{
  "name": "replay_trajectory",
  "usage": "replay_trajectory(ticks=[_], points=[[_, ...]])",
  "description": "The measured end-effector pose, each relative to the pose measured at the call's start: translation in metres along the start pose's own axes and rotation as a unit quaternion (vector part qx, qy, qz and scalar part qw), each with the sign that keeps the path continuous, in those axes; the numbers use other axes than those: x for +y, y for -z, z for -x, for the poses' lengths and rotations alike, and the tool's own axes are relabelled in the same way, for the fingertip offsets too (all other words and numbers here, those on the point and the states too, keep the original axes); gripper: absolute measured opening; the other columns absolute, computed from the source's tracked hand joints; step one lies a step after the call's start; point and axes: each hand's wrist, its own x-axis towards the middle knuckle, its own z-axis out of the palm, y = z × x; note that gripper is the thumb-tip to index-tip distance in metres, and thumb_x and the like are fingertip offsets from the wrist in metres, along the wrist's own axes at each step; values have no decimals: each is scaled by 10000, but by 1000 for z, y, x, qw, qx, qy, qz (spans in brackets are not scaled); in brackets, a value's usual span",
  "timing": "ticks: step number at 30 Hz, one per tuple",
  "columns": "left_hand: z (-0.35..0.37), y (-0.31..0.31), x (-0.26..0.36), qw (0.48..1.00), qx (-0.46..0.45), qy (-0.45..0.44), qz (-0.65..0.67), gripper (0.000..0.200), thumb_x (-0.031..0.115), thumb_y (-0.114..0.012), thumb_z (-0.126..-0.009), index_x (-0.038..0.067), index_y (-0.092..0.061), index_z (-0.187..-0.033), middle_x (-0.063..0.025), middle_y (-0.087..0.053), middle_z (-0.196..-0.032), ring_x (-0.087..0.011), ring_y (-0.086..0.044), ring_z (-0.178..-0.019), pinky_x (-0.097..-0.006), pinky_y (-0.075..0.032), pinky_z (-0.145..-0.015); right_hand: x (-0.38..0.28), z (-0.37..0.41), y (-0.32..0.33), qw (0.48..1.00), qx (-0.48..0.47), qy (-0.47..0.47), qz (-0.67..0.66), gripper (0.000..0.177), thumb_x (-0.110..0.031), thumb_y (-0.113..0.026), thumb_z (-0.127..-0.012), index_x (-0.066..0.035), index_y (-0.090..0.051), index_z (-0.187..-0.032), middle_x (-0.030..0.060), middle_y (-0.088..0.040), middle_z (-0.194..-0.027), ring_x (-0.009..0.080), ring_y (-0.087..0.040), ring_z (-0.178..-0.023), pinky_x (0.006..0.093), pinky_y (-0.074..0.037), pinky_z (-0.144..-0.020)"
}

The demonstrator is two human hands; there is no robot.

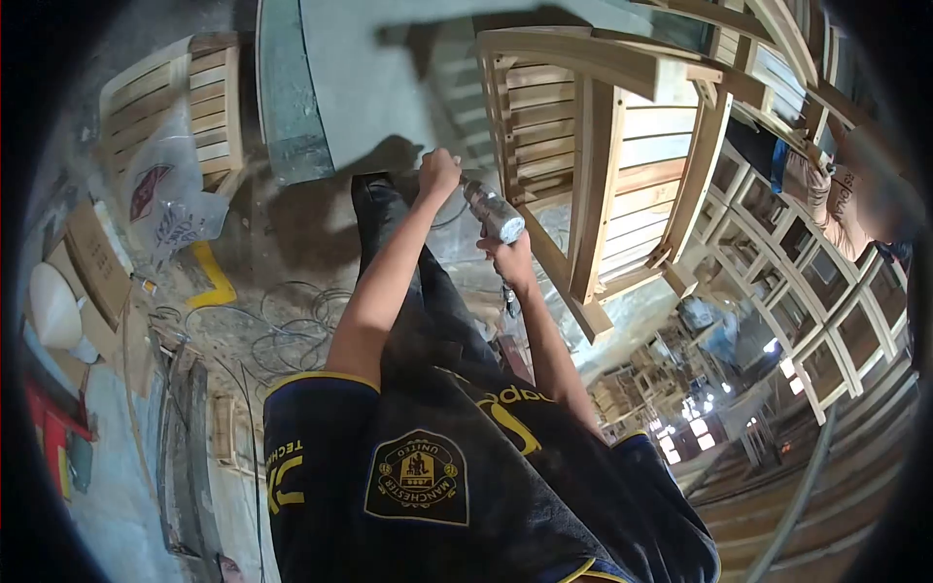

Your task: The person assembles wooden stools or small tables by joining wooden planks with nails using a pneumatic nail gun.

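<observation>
My right hand [510, 258] is wrapped around the grip of a grey, drill-like power tool [496, 214]. The tool's rounded back end faces me and its front points up and left. Below the grip hangs a cord or hose. My left hand [439, 175] is closed just off the tool's front end; whatever its fingers pinch is too small or hidden to make out. Right of both hands stands a slatted wooden furniture piece [641, 175], with its nearest leg close to my right hand but apart from it.
Loose cables [292, 325] lie on the floor at left, near a yellow angled piece [211, 277]. A slatted wooden panel [209, 107] with plastic wrap leans beyond. Cardboard boxes [92, 257] stand far left. At right, a co-worker [826, 199] is beside stacked wooden frames [807, 282].
</observation>
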Motion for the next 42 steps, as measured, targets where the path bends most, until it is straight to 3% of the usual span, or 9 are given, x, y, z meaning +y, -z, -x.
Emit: replay_trajectory(ticks=[2,7,12,14,31,35,37,40,42], points=[[-16,-15,-6,999,-17,-4,44,380,303,-683,-820,-74,-637,-818,-239,-672,-814,-384,-663,-780,-440,-520,-683,-17,-8,-1,999,15,-27,-7,164,15,-625,-677,-16,-581,-832,11,-555,-680,109,-517,-549,279,-417,-501],[-52,-11,5,720,-329,252,556,233,244,-507,-983,81,-621,-862,68,-406,-555,-75,-343,-443,-256,-319,-439,-34,-39,3,996,58,-24,-60,176,9,-630,-686,-28,-592,-854,-6,-574,-713,96,-509,-566,256,-396,-513],[-100,-37,38,801,-249,171,517,294,297,-458,-1001,109,-632,-855,49,-487,-610,-78,-416,-481,-259,-364,-447,-12,-99,8,987,133,40,77,202,-22,-604,-692,-12,-621,-893,19,-602,-750,118,-536,-646,278,-440,-593],[-101,-8,79,788,-231,202,533,303,307,-451,-1001,118,-624,-839,57,-469,-601,-74,-410,-474,-258,-341,-428,-31,-120,10,968,157,98,171,219,-33,-614,-692,-2,-615,-910,16,-604,-761,118,-528,-648,293,-439,-589],[-163,4,118,664,-292,175,665,238,175,-412,-986,139,-470,-758,87,-271,-561,-49,-222,-455,-224,-186,-428,-94,-187,13,973,225,-14,-57,283,-31,-684,-707,-44,-631,-985,7,-615,-766,101,-556,-591,265,-420,-472],[-160,-3,104,730,-254,150,616,264,160,-448,-957,104,-480,-702,60,-355,-557,-66,-291,-458,-262,-222,-423,-108,-205,20,982,165,-65,-71,213,-45,-702,-701,-68,-602,-888,24,-589,-762,133,-551,-575,304,-433,-455],[-158,-26,69,952,-141,4,272,226,119,-500,-908,40,-523,-698,8,-476,-583,-103,-399,-474,-297,-296,-430,-99,-224,24,983,156,-83,-45,187,-32,-688,-690,-77,-583,-838,31,-569,-719,146,-536,-543,318,-431,-442],[-95,-6,37,974,-38,-15,224,120,-11,-540,-816,-16,-579,-703,-85,-585,-661,-146,-545,-609,-288,-407,-516,-74,-242,29,981,172,-82,-23,168,-9,-655,-666,-85,-560,-782,36,-540,-646,156,-508,-495,324,-416,-422],[-61,-7,1,919,-104,41,379,129,-40,-494,-859,-41,-590,-772,-119,-638,-777,-172,-608,-706,-273,-486,-615,-85,-242,23,977,162,-137,-35,161,5,-626,-650,-78,-557,-769,35,-526,-615,153,-495,-478,318,-402,-415]])
